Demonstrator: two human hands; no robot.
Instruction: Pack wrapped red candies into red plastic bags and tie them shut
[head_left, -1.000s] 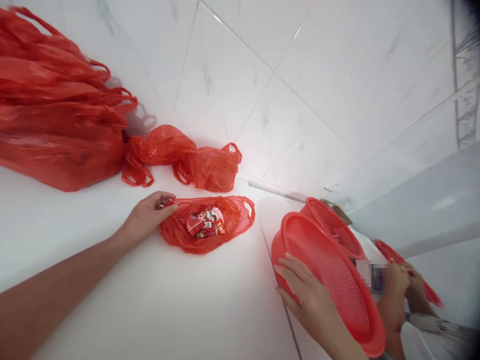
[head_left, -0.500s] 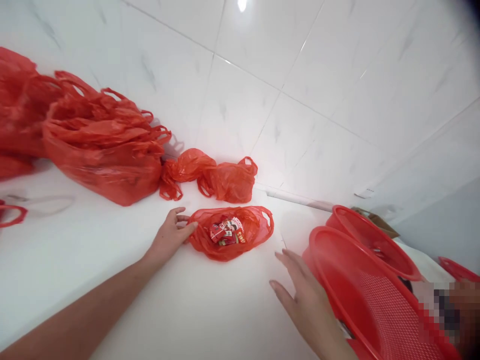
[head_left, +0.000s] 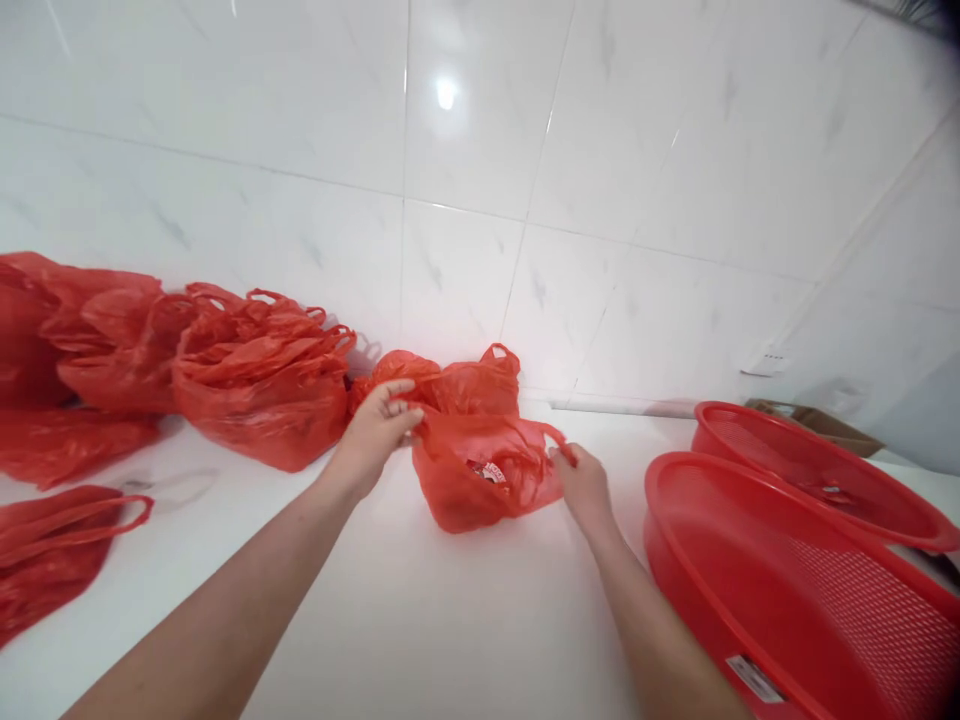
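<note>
Red plastic bag (head_left: 480, 480) of snack packets (head_left: 491, 470) is gripped by both handles, left hand (head_left: 379, 425) and right hand (head_left: 581, 480) closed; tying probably called for next.

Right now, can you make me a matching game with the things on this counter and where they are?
Things:
1. left hand
2. right hand
3. red baskets
4. pile of red bags

Places:
A. stacked at the far right
B. heaped at the left by the wall
C. gripping the left handle of the small red bag
D. gripping that bag's right handle

Pairs: 1-C, 2-D, 3-A, 4-B
</note>
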